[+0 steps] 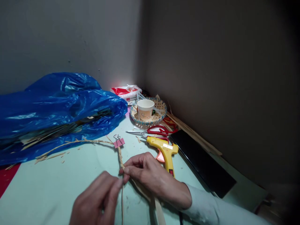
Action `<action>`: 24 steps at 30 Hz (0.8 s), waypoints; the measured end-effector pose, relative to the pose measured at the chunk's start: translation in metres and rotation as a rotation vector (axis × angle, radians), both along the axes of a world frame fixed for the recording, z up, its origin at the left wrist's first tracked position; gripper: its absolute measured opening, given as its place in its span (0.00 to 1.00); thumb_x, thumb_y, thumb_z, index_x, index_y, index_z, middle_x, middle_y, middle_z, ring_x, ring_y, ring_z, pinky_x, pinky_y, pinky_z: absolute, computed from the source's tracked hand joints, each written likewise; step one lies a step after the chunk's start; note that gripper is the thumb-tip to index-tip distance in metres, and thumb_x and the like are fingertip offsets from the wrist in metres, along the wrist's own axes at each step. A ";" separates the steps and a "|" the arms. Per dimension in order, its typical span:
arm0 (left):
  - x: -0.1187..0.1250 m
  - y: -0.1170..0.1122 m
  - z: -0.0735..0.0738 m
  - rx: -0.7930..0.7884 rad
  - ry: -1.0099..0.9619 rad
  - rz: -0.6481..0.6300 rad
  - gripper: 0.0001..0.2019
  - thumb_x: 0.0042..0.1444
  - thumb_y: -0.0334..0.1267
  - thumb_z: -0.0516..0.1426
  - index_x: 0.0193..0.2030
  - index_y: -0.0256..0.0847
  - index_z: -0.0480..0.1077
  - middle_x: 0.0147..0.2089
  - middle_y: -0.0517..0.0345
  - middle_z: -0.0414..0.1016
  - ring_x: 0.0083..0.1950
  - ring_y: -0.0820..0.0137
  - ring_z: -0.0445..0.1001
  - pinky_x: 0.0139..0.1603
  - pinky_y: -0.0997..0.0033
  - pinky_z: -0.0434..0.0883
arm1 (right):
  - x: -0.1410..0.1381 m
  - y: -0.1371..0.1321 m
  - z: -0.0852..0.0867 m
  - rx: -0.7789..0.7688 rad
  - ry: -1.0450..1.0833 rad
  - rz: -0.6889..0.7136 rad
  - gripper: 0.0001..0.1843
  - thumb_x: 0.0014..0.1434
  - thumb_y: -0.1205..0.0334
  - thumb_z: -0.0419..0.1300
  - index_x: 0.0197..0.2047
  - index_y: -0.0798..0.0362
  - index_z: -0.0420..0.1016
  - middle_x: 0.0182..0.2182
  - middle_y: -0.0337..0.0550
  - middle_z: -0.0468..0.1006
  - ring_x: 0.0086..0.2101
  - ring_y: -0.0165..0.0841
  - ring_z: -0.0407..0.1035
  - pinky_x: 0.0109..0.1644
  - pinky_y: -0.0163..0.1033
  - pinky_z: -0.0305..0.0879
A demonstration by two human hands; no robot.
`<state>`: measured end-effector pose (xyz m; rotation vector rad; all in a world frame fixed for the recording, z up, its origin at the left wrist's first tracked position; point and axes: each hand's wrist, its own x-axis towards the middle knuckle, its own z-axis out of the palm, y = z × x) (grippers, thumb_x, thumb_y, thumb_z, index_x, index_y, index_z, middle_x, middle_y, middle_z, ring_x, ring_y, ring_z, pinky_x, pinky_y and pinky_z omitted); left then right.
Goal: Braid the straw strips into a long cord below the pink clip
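Hands [151,175] [95,198] at braid [120,155], cup [145,114] in basket [162,108]

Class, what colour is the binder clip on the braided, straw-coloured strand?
The wire-handled binder clip is pink; it shows best in the head view.

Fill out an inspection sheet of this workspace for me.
Surface: pale green tabletop with fibre scraps.
Job's things: braided strand, pink binder clip clamped on it.
Clutter: blue plastic bag, red-handled scissors, yellow glue gun, cup in woven basket.
Hands: right hand pinches the braid; left hand at a thin strand, grip unclear.
Cables: dark line below right wrist, possibly a cord.
Surroundings: grey walls meeting in a corner.
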<state>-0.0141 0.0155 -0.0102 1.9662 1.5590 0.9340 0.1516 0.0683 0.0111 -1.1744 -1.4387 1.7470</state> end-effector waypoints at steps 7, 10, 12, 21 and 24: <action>0.010 0.021 0.015 -0.756 -0.728 0.102 0.14 0.54 0.47 0.62 0.40 0.44 0.63 0.26 0.66 0.75 0.10 0.84 0.56 0.08 0.87 0.50 | 0.001 -0.010 -0.010 0.117 -0.065 0.053 0.12 0.64 0.62 0.54 0.35 0.57 0.77 0.30 0.43 0.77 0.33 0.32 0.69 0.39 0.35 0.61; 0.009 0.024 0.013 -0.857 -0.833 0.069 0.17 0.49 0.48 0.65 0.37 0.42 0.65 0.23 0.65 0.74 0.10 0.86 0.51 0.07 0.88 0.50 | 0.002 -0.014 -0.010 0.197 -0.137 0.022 0.09 0.65 0.61 0.53 0.43 0.55 0.72 0.31 0.43 0.77 0.36 0.33 0.69 0.41 0.37 0.61; 0.008 0.024 0.012 -0.870 -0.821 0.061 0.17 0.48 0.48 0.66 0.32 0.40 0.66 0.23 0.63 0.74 0.11 0.88 0.48 0.08 0.88 0.49 | 0.005 -0.014 -0.004 0.252 -0.183 0.047 0.08 0.66 0.62 0.53 0.45 0.55 0.68 0.31 0.42 0.77 0.37 0.34 0.69 0.42 0.38 0.61; 0.007 0.019 0.011 -0.749 -0.518 0.123 0.18 0.54 0.52 0.59 0.25 0.41 0.63 0.19 0.74 0.50 0.19 0.81 0.45 0.17 0.82 0.44 | 0.012 -0.019 0.023 0.502 -0.858 0.208 0.07 0.63 0.63 0.51 0.32 0.51 0.66 0.23 0.40 0.66 0.24 0.31 0.59 0.23 0.35 0.43; 0.007 0.018 0.012 -0.709 -0.463 0.108 0.17 0.54 0.49 0.60 0.24 0.41 0.63 0.21 0.71 0.55 0.22 0.78 0.53 0.20 0.82 0.52 | 0.007 -0.028 0.024 0.534 -0.899 0.170 0.09 0.63 0.60 0.50 0.32 0.50 0.66 0.23 0.41 0.66 0.23 0.32 0.61 0.20 0.33 0.40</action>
